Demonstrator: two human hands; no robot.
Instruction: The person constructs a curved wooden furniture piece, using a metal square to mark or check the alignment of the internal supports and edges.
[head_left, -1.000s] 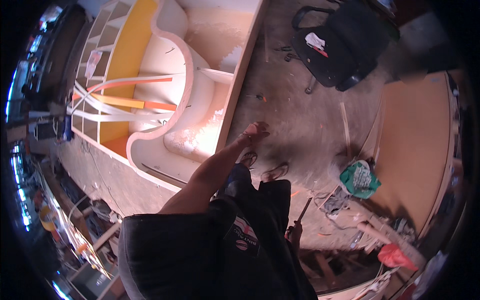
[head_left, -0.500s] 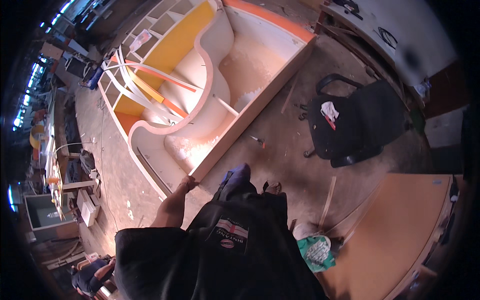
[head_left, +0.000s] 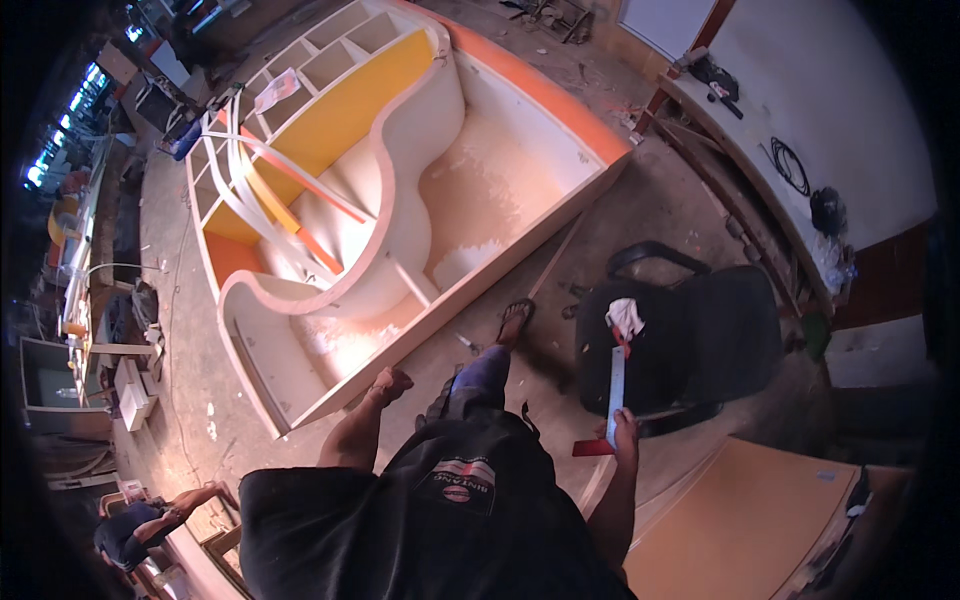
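My right hand (head_left: 626,432) is closed round the corner of a try square (head_left: 616,385), which has a pale metal blade and a red stock. The blade points away from me over the seat of a black office chair (head_left: 650,370). My left hand (head_left: 388,386) is loosely curled with nothing showing in it. It hangs beside the near edge of a large wooden furniture carcass (head_left: 470,291); I cannot tell whether it touches. A wavy partition (head_left: 383,220) runs through the carcass, with a yellow panel (head_left: 365,95) and several small compartments behind it.
White, orange and yellow edging strips (head_left: 275,190) lie across the carcass. A white cloth (head_left: 625,316) rests on the chair. To the right stand a long workbench (head_left: 765,150) and a brown board (head_left: 740,520). Another person (head_left: 130,535) is at the lower left.
My right hand has come into view with the try square. My left hand has shifted slightly from the carcass's corner. One foot has stepped forward, and the chair appears nearer.
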